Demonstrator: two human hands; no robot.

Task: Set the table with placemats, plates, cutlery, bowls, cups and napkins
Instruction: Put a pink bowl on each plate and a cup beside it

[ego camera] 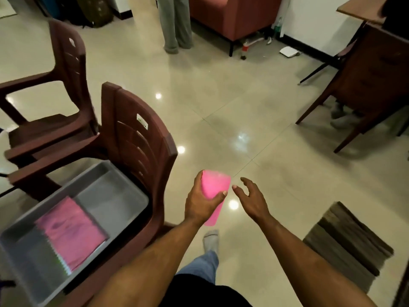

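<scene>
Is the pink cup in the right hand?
No, the left hand grips the pink cup; the right hand is open beside it.

Both bare forearms reach forward, the left hand [202, 201] with fingers and thumb curled around a pink cup [214, 196], the right hand [251, 199] just beside it, fingers loosely spread.

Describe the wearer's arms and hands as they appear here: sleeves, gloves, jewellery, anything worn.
Both forearms are bare up to the bottom edge of the picture; no sleeves show. The left hand and right hand wear no gloves, and no rings, watch or bracelets can be seen on the fingers or wrists, though the image is slightly blurred. No markings or bandages are visible.
</scene>
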